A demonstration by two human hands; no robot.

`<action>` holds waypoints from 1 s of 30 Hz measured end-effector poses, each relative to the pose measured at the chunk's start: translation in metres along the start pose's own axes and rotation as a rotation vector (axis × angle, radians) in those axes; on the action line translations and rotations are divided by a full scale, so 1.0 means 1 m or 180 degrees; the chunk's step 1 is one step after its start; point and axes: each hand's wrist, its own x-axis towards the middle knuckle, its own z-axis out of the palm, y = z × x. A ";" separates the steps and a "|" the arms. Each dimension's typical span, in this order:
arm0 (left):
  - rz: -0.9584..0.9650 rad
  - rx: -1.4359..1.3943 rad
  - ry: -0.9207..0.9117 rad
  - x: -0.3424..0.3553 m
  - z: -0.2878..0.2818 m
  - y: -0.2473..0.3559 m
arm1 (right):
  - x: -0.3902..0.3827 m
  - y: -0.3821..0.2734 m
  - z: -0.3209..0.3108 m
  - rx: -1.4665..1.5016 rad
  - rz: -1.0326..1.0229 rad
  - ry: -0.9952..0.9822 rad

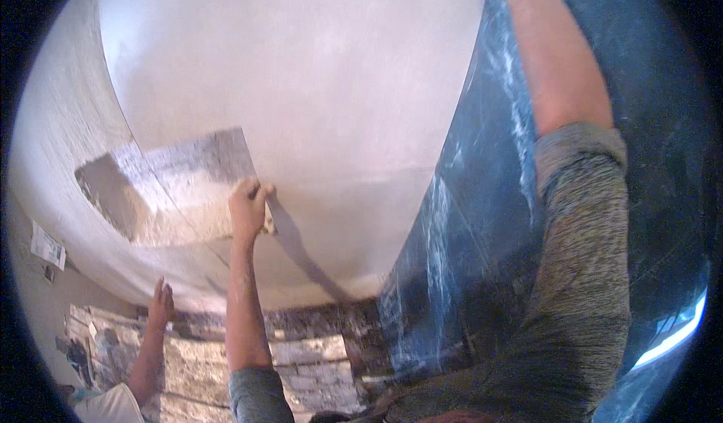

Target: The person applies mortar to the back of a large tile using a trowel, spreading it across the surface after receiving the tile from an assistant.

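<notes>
Because the right arm [565,69] runs out of the frame at upper right, its grip cannot be told; left of centre, the left hand [249,206] curls its grip closed on the right edge of a broad flat plate [199,182], before a pale wall [339,69].

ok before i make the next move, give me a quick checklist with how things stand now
1. Left hand at the right edge of the grey-brown patch: ok, curled there.
2. What that hand grips: cannot tell, too blurred.
3. Right hand placement: cannot tell; the right forearm leaves the picture's top.
4. Other person's hand clear of the left forearm: ok, a gap shows.
5. Patch evenly toned: not ok, grey and tan areas show.
6. Blue surface unmarked: not ok, white streaks run down it.
</notes>
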 end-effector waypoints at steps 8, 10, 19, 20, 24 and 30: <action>0.0018 -0.0132 -0.0015 -0.001 -0.012 -0.025 | 0.011 -0.033 -0.056 -0.0178 0.0011 -0.1957; 0.0093 -0.0047 -0.0219 0.003 0.015 -0.003 | -0.008 -0.004 -0.025 0.0087 0.0493 -0.0936; 0.0240 0.0302 0.0028 -0.008 -0.009 0.013 | 0.001 -0.040 -0.065 0.0442 0.1096 -0.0895; 0.0203 0.0365 0.0033 -0.010 -0.013 0.017 | 0.004 -0.041 -0.072 0.0231 0.0897 -0.1220; 0.0031 0.0352 -0.0036 -0.008 -0.023 0.012 | 0.007 -0.039 -0.078 -0.0107 0.0376 -0.1971; -0.0223 -0.0155 0.0185 -0.010 0.004 0.001 | 0.001 -0.021 -0.040 -0.0177 0.0121 -0.1864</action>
